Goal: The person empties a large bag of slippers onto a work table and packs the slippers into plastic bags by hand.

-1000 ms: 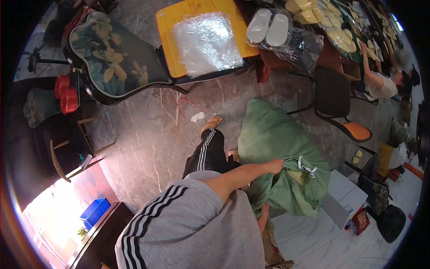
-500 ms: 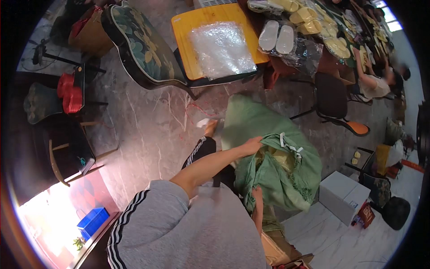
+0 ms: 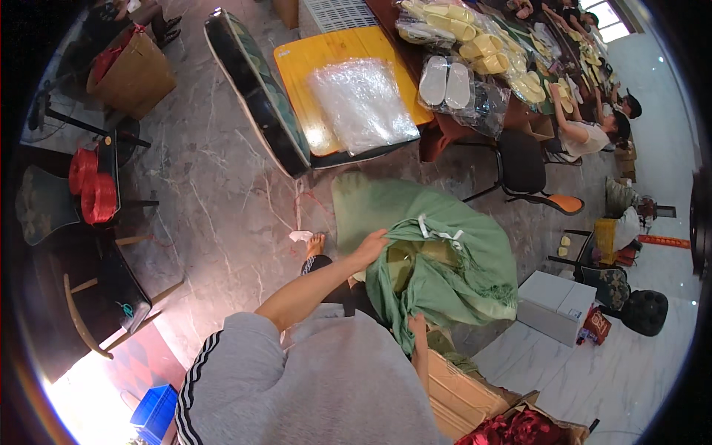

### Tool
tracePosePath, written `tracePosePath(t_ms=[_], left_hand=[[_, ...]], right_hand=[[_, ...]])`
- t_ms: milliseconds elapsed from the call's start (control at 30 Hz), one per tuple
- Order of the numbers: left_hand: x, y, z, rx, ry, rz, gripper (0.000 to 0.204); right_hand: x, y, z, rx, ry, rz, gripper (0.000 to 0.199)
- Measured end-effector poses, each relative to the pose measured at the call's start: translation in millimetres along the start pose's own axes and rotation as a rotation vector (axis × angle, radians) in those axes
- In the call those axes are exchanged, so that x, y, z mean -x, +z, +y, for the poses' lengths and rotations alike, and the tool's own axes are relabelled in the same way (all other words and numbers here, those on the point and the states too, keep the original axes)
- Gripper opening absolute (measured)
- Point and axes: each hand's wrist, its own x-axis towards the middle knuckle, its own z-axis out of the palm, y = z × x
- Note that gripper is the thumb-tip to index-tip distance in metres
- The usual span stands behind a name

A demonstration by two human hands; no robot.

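A large green woven sack (image 3: pixel 480 278) rests on the floor in front of me, its mouth partly open. Pale yellowish things (image 3: pixel 401 263) show in the opening, too much in shadow to name. My left hand (image 3: pixel 370 248) is closed on the left rim of the sack and pulls the cloth up. Lower down, my right hand (image 3: pixel 417 328) has its fingers closed on the near edge of the same cloth. White ties (image 3: pixel 440 233) stick out along the far side of the rim.
A chair beyond the sack carries a yellow board (image 3: pixel 294 85) topped with clear plastic bags (image 3: pixel 363 104). Bagged slippers (image 3: pixel 445 81) cover the table at the far right, where other people sit. A white box (image 3: pixel 552 304) stands right, a cardboard box (image 3: pixel 463 393) near me.
The view has shifted, so most things sit further left. The sack's mouth looks wider, and more of its inside shows. Both hands keep their hold on the cloth.
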Motion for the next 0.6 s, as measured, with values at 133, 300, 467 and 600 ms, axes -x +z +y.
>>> tracePosePath(t_ms=[133,300,467,600], left_hand=[[1,-29,-25,0.038,0.047,0.089,0.044],[42,-70,-6,0.206,-0.051,0.152,0.046],[53,-111,-17,0.51,-0.026,0.176,0.049],[36,-126,4,0.479,0.027,0.219,0.038]], right_hand=[[14,13,-13,0.015,-0.037,-0.012,0.029],[34,23,-68,-0.096,-0.11,0.03,0.028],[32,31,-105,0.002,-0.091,-0.081,0.03],[29,20,-91,-0.541,0.084,0.042,0.037]])
